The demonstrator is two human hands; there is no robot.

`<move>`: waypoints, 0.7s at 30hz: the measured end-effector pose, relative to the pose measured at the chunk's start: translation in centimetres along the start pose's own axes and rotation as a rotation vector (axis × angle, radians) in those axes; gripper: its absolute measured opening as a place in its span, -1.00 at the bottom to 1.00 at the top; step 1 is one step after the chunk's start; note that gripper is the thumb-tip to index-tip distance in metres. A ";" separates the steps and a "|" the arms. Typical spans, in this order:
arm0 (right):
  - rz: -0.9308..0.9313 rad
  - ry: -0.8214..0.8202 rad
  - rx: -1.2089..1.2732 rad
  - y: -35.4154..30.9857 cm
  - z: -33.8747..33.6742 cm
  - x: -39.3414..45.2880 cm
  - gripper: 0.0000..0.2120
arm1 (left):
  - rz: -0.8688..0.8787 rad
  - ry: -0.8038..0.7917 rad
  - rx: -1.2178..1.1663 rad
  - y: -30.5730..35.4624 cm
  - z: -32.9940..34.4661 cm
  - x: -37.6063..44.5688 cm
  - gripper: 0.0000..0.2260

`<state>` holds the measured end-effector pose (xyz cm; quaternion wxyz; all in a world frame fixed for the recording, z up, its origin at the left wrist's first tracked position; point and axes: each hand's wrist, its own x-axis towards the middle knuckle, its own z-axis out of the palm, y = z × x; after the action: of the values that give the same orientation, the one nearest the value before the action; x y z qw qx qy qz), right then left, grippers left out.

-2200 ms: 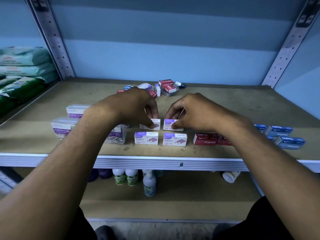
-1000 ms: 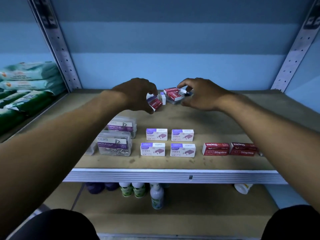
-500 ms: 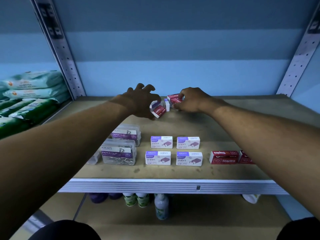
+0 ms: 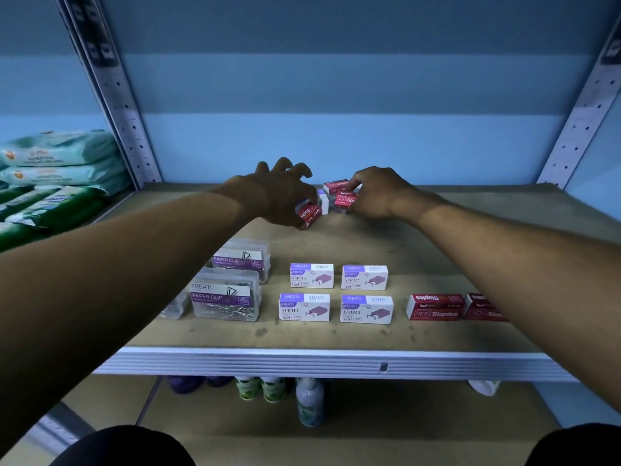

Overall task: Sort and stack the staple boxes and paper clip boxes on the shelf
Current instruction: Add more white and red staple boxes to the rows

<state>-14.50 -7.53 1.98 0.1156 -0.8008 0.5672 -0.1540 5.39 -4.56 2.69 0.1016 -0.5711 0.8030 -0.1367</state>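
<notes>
While the front of the shelf [image 4: 302, 359] looks tidy, the job is only partly done. From the head view, the clear paper clip boxes [image 4: 225, 295] sit in a line on the left, four white staple boxes [image 4: 304, 307] sit in two neat rows in the middle, and two red staple boxes [image 4: 435, 307] sit side by side on the right. None look stacked yet. A small mixed pile [image 4: 324, 199] waits at the back. The left hand [image 4: 279, 193] pinches one red box [image 4: 308, 212] from it. The right hand [image 4: 376, 193] curls around another red box [image 4: 346, 199].
</notes>
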 end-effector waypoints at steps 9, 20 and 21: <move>-0.098 -0.021 0.042 1.3 -1.1 -2.5 -0.82 | 0.073 0.154 0.027 1.3 -1.4 -0.4 -0.49; -0.101 -0.064 0.020 2.1 -2.9 -4.8 -0.82 | 0.023 0.222 -0.350 2.9 -0.9 -1.7 -0.56; -0.098 -0.072 0.014 2.2 -3.0 -5.0 -0.82 | 0.002 0.213 -0.401 3.2 -0.9 -1.7 -0.55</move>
<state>-19.05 -3.55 3.40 0.1338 -0.8318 0.5216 -0.1344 2.83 -1.84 2.52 -0.0991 -0.5615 0.8208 -0.0335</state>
